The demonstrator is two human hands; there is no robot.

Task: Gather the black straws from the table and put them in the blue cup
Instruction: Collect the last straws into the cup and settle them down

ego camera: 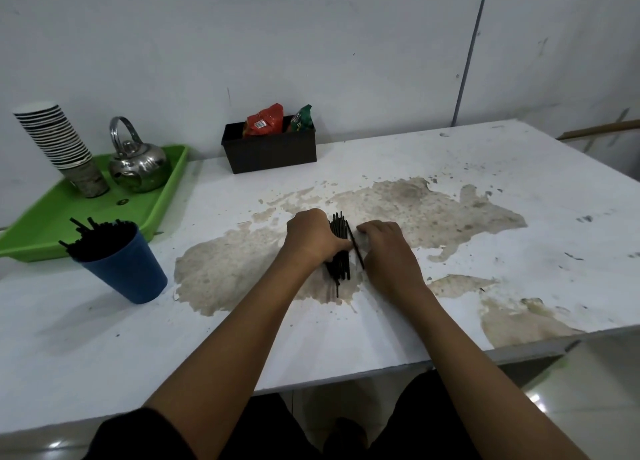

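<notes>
Nearest, two bare forearms reach forward over the front edge of the white counter (450,154) and converge near its middle, above a worn brownish patch. At their ends the left hand (311,234) lies knuckles-up on a bundle of black straws (338,251), its fingers curled down round the bundle and the thumb pressed across it. Just beside it the right hand (388,248) rests palm-down, fingers bent and close together, its fingertips at a single loose straw (356,248) that lies slanted against the bundle's right side (whether they pinch it or only touch it I cannot tell). Further left stands the blue cup (128,269), already crowded with straws. Behind it a green tray (52,217) carries a steel kettle (138,168) and stacked paper cups (59,140); a black box (270,153) with snack packets sits against the wall.
</notes>
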